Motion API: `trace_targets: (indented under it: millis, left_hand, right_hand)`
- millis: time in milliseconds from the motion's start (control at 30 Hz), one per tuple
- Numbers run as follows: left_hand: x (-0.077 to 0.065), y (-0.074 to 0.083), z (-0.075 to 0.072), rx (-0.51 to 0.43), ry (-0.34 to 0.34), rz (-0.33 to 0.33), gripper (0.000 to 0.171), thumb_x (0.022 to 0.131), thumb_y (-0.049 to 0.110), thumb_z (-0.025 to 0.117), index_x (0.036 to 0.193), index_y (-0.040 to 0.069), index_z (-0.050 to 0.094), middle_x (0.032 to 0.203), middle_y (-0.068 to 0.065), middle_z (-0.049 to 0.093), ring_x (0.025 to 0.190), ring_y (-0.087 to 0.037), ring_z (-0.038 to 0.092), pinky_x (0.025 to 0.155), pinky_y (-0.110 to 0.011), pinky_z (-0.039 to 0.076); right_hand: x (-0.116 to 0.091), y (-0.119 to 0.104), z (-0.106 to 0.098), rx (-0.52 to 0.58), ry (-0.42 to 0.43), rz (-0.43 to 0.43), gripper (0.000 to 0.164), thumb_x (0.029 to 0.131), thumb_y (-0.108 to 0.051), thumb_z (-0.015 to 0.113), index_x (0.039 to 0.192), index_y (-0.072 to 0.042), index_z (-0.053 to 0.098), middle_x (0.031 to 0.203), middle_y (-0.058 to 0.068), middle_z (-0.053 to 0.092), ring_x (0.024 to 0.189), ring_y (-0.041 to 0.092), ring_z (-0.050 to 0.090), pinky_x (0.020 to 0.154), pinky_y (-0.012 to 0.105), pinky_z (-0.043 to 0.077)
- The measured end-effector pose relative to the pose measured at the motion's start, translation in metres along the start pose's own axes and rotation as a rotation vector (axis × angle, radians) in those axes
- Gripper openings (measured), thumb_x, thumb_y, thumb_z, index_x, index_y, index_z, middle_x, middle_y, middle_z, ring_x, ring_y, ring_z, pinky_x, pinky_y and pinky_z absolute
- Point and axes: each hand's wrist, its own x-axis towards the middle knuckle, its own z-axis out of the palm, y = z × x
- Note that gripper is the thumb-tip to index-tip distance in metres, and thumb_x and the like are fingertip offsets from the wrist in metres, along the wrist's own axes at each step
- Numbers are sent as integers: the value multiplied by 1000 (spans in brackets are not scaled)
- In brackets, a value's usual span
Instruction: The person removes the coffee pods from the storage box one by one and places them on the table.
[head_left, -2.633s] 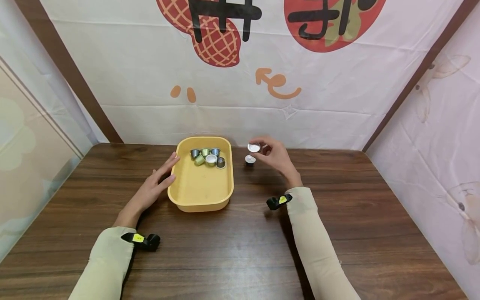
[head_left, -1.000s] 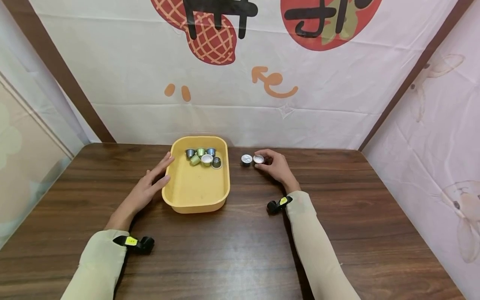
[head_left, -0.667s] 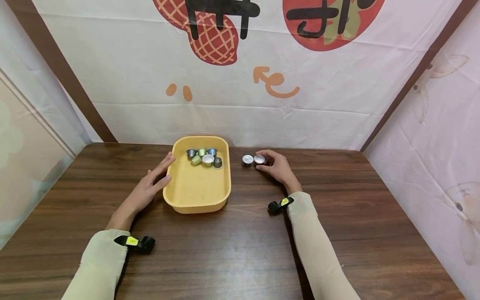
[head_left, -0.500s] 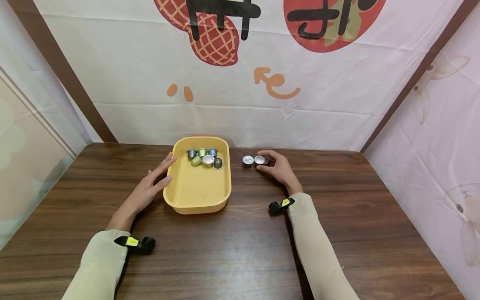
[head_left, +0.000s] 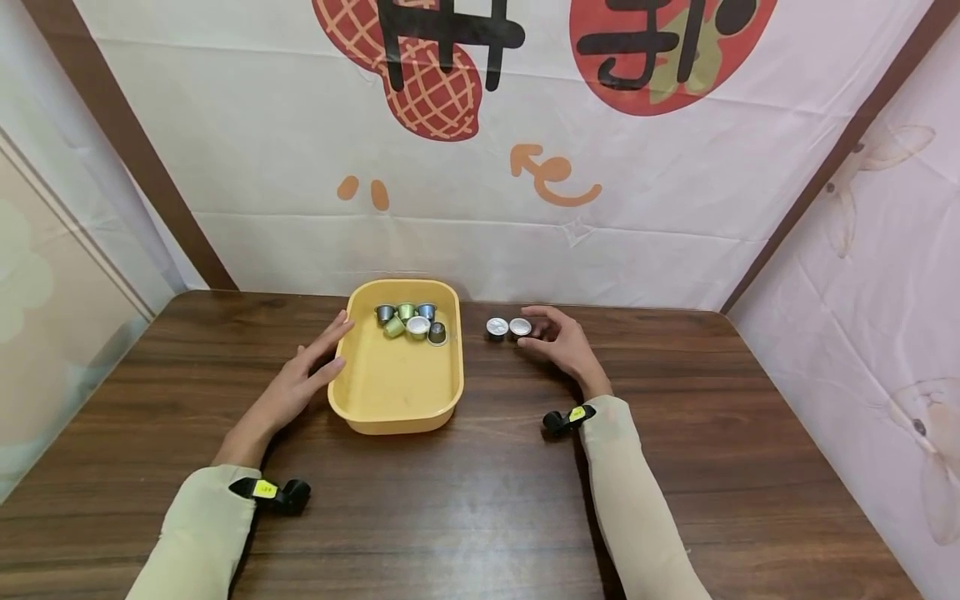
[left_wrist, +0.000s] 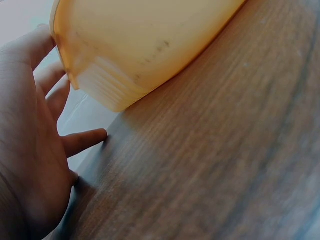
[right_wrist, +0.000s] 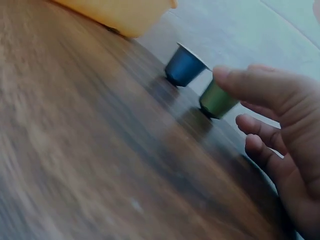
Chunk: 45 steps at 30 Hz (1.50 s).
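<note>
Two coffee capsules stand foil side up on the table, right of the yellow tray [head_left: 395,425]. In the right wrist view one is a blue capsule [right_wrist: 184,66] and the other a green capsule [right_wrist: 216,101]. My right hand [head_left: 564,342] is at the green one, thumb and index finger spread on either side of it, with a slight gap showing in the head view. The thumb covers part of this capsule in the right wrist view. My left hand [head_left: 298,385] rests its straight fingers against the tray's left rim. Several capsules [head_left: 417,327] lie toward the tray's far end.
The dark wooden table [head_left: 420,517] ends at a white printed cloth [head_left: 300,250] just behind the tray and the capsules. Cloth walls also rise at the left and right. Both wrists wear black camera bands [head_left: 279,493].
My right hand has lowered the green capsule from the air to the table, right of the blue one. Its fingers have since loosened and shifted slightly right. The left hand stays at the tray.
</note>
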Motion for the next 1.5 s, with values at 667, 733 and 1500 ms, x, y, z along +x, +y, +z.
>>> trace_targets:
  millis: [667,733,1500]
  left_hand:
    - [-4,-2,5,7,20,-35,53,101,17,48,151,19,32,159,5,13,144,-30,9,102,-70,-10]
    - [-2,0,7,5,16,-29,53,101,17,48,151,19,31,159,4,13,144,-32,9,101,-70,-10]
    - [1,0,4,3,14,-34,53,101,18,48,151,22,31,159,6,13,144,-30,9,102,-69,-11]
  right_hand:
    - [11,-91,2,-3,-61,-384,44,78,2,77,120,2,63,93,18,61,78,38,56,67,50,51]
    - [17,-87,11,-33,-69,-443,45,76,-1,80,118,0,64,94,13,62,77,36,56,65,49,50]
    - [62,-124,61,-305,-458,-569,43,83,-17,77,123,-11,62,110,3,61,91,22,60,71,31,53]
